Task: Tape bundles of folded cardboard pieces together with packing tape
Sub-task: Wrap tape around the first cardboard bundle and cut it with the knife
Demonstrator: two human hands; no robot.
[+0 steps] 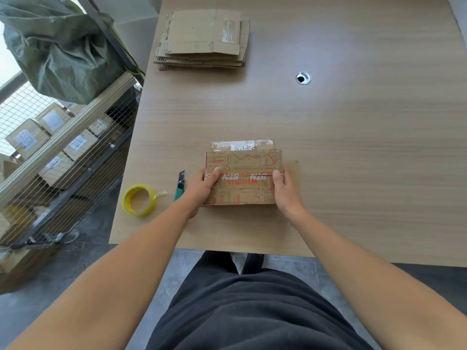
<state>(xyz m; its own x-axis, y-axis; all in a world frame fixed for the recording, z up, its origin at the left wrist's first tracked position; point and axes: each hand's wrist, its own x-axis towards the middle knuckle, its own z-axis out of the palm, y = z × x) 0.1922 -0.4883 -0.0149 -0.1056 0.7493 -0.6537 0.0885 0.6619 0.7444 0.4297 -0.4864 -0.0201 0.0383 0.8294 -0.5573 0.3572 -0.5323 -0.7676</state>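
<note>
Wooden table (353,147) filled most of the view, its near edge just in front of the standing person. Left of the table stood a wire-mesh cage (63,160) with labelled cartons visible through the mesh. A green woven sack (58,51) sat above it, at the upper left. At the far left of the tabletop lay a stack of flattened cardboard (202,39), edges uneven, top sheet bearing a strip of clear tape; it was well apart from the hands. The folded cardboard bundle (242,178) lay flat on the table near its front edge, between the two hands. Its top piece was printed with brown line drawings and red lettering; a piece with a white label stuck out at the far edge, and a plain piece stuck out to the right. Left hand (202,190) gripped the bundle's left edge, thumb on top, fingers tucked down the side. Right hand (285,190) gripped the right edge likewise, thumb laid on the printed face. Could not tell whether the fingers reached underneath. A yellow roll of packing tape (139,199) lay flat near the table's left edge, loose end pointing right, apart from the bundle. A green and black cutter (180,185) lay between the roll and the left hand, just beside the wrist. A small round metal grommet (303,78) was set in the tabletop to the right of the far stack.
</note>
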